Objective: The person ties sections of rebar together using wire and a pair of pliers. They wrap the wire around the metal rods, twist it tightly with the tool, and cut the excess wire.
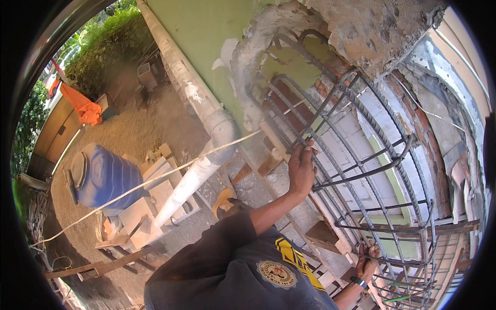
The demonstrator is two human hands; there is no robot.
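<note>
A rebar cage (373,181) of long ribbed steel bars with bent cross ties runs from the broken concrete at the top down to the lower right. My left hand (301,166) is raised to the cage's near-side bar, its fingers curled round the steel beside a cross tie (323,114). Lower down, my right hand (368,256), with a watch (359,282) on its wrist, is closed on the cage near another tie. Any small thing inside the fingers of either hand is too small to make out.
Rough broken concrete (382,31) overhangs the cage. A white pipe (206,113) runs down the green wall (206,26). Pale string (170,173) crosses at left, above a blue plastic barrel (106,175) and stacked boards (150,222). Timber pieces (323,235) lie beneath my arms.
</note>
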